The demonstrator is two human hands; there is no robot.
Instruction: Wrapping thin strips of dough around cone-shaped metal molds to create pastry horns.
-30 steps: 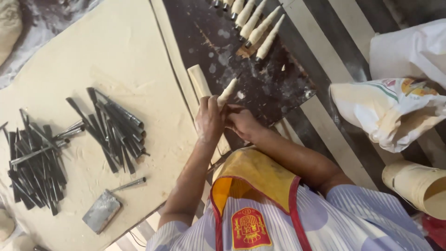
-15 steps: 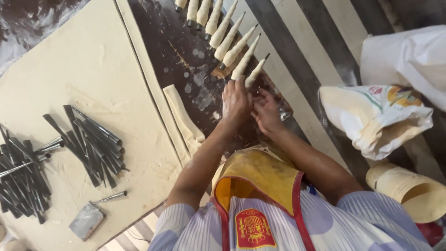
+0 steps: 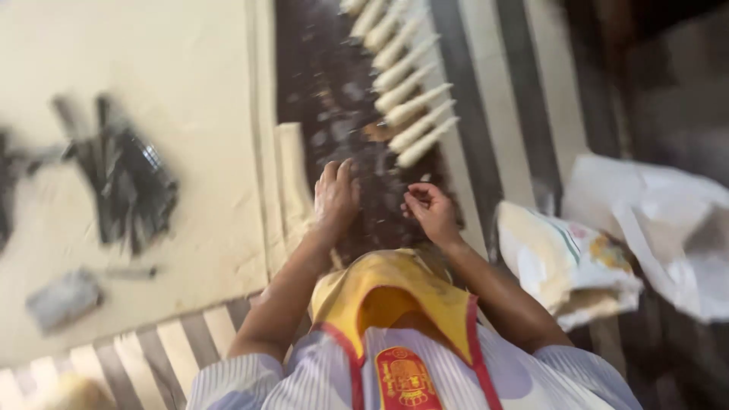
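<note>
The view is blurred by motion. My left hand (image 3: 336,194) lies flat with fingers apart on the dark floured worktop (image 3: 334,91), right beside a pale strip of dough (image 3: 291,176). My right hand (image 3: 431,209) hovers a little to the right, fingers curled toward the thumb; whether it pinches anything is hidden by blur. A row of several dough-wrapped cones (image 3: 410,91) lies farther out on the worktop, the nearest one a short way beyond my right hand. Neither hand touches the cones.
A large sheet of rolled dough (image 3: 152,68) covers the left side, with a heap of dark metal cone moulds (image 3: 125,186) and a metal scraper (image 3: 62,300) on it. A printed sack (image 3: 569,262) and a white bag (image 3: 668,228) sit at the right.
Both hands were at the end of the cone row with a cone; now they have drawn back toward my body, and the cone lies in the row. The camera has swung.
</note>
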